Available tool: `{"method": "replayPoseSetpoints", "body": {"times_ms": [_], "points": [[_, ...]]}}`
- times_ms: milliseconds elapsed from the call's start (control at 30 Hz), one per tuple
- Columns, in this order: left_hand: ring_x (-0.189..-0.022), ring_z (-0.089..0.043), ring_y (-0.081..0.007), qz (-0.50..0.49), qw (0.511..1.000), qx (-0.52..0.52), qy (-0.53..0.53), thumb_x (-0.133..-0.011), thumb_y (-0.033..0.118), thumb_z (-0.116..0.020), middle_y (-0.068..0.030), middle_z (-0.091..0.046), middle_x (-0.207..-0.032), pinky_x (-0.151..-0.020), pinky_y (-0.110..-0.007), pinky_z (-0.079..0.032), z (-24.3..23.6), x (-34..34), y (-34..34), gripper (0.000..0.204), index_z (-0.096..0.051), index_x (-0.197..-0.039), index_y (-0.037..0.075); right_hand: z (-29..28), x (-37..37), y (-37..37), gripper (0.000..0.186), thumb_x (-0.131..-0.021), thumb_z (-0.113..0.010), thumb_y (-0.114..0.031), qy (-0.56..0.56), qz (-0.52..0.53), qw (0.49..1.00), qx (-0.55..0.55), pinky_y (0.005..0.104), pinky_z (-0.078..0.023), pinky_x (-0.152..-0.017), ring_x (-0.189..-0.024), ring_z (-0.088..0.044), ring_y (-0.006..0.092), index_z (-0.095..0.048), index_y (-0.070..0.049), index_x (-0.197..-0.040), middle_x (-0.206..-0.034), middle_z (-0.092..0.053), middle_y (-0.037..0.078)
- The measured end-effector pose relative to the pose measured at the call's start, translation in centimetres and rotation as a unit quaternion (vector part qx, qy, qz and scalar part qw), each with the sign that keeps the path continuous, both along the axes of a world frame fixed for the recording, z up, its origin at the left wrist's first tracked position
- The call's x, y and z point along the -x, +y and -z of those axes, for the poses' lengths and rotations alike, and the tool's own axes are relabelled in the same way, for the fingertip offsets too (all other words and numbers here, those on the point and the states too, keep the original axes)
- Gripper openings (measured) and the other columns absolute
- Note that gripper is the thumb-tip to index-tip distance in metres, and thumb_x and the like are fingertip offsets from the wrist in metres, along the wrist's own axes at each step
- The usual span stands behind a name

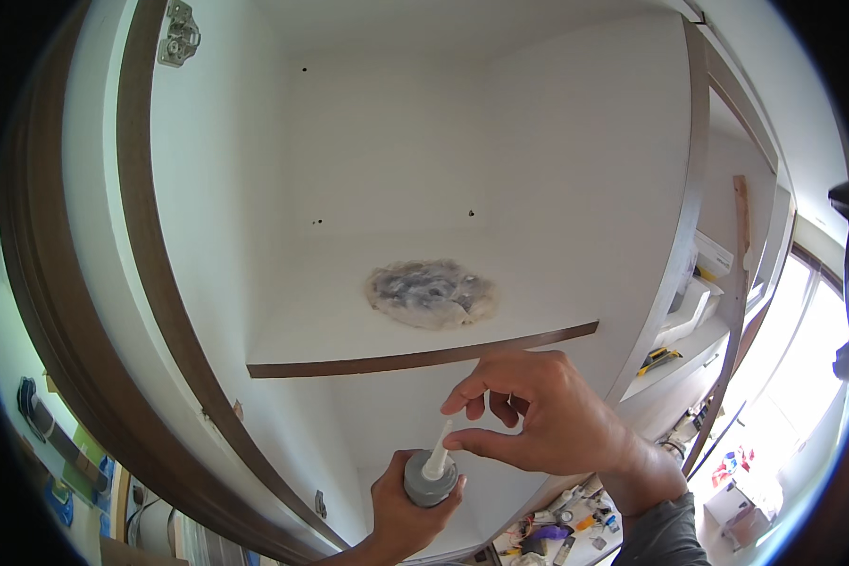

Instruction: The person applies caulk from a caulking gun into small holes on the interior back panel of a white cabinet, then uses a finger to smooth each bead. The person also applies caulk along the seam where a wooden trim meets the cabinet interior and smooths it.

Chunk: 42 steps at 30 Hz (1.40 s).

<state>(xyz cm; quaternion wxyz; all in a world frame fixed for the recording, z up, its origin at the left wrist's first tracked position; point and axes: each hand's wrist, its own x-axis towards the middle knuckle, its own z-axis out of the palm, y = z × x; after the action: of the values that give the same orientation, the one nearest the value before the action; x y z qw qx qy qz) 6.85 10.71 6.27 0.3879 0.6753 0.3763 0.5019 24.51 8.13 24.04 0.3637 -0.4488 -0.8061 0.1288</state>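
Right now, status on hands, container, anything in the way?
Left hand gripping grey container. Right hand partly open at white nozzle, contact unclear. Brown-edged shelf just beyond, grey patch on it.

Smooth, matt cabinet shelf; rough-looking patch on it; wood-look edging along its front; metallic hinge to its upper left; plastic-looking nozzle bottle below it.
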Motion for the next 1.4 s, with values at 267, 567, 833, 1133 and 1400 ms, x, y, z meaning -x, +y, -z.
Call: {"method": "replayPoseSetpoints", "body": {"times_ms": [267, 567, 833, 1133, 1400], "points": [[-0.09, -0.078, -0.025, -0.007, 1.0, 0.004, 0.023, -0.085, 0.019, -0.087, -0.0141, -0.076, -0.098, -0.083, -0.038, -0.061, 0.3, 0.0, 0.3, 0.045, -0.06, -0.115, 0.001, 0.9, -0.5, 0.7, 0.018, -0.088, -0.083, -0.021, -0.031, 0.02, 0.999, 0.005, 0.0337, -0.051, -0.061, -0.066, -0.063, 0.019, -0.076, -0.008, -0.098, -0.084, -0.07, 0.005], [-0.088, -0.078, -0.0278, -0.041, 0.999, -0.019, 0.003, -0.085, 0.017, -0.086, -0.0141, -0.076, -0.096, -0.082, -0.039, -0.06, 1.4, 0.4, 1.6, 0.042, -0.06, -0.114, 0.001, 0.3, 1.2, 0.9, 0.02, -0.089, -0.081, -0.017, -0.075, 0.022, 0.997, 0.026, 0.0311, -0.051, -0.063, -0.068, -0.063, 0.0157, -0.075, -0.009, -0.107, -0.09, -0.071, 0.003], [-0.078, -0.07, -0.0115, 0.08, 0.993, 0.064, -0.067, -0.081, 0.014, -0.09, -0.0036, -0.073, -0.085, -0.075, -0.032, -0.058, 0.4, 5.9, 0.8, 0.039, -0.061, -0.106, 0.005, -5.1, 0.7, 7.9, 0.034, -0.095, -0.072, -0.008, 0.095, -0.03, 0.979, 0.179, 0.0229, -0.043, -0.058, -0.064, -0.051, 0.0045, -0.072, -0.001, -0.128, -0.093, -0.066, -0.003], [-0.086, -0.069, -0.0117, 0.225, 0.964, 0.109, -0.093, -0.079, 0.008, -0.09, -0.0023, -0.072, -0.091, -0.078, -0.032, -0.058, -1.0, 10.3, 3.3, 0.042, -0.063, -0.11, 0.006, -6.9, 3.2, 31.1, 0.029, -0.1, -0.06, -0.01, 0.085, 0.116, 0.953, 0.268, 0.0364, -0.057, -0.072, -0.079, -0.06, 0.0178, -0.065, 0.003, -0.125, -0.1, -0.064, 0.008], [-0.077, -0.06, -0.0065, 0.194, 0.966, 0.05, -0.165, -0.081, 0.012, -0.089, 0.0018, -0.066, -0.088, -0.067, -0.029, -0.053, 1.6, 9.6, 4.8, 0.042, -0.064, -0.115, 0.007, -5.5, 2.4, 42.8, 0.015, -0.1, -0.057, -0.014, 0.061, 0.213, 0.932, 0.286, 0.0428, -0.06, -0.073, -0.079, -0.064, 0.0241, -0.062, 0.0, -0.105, -0.095, -0.065, 0.012]]}}
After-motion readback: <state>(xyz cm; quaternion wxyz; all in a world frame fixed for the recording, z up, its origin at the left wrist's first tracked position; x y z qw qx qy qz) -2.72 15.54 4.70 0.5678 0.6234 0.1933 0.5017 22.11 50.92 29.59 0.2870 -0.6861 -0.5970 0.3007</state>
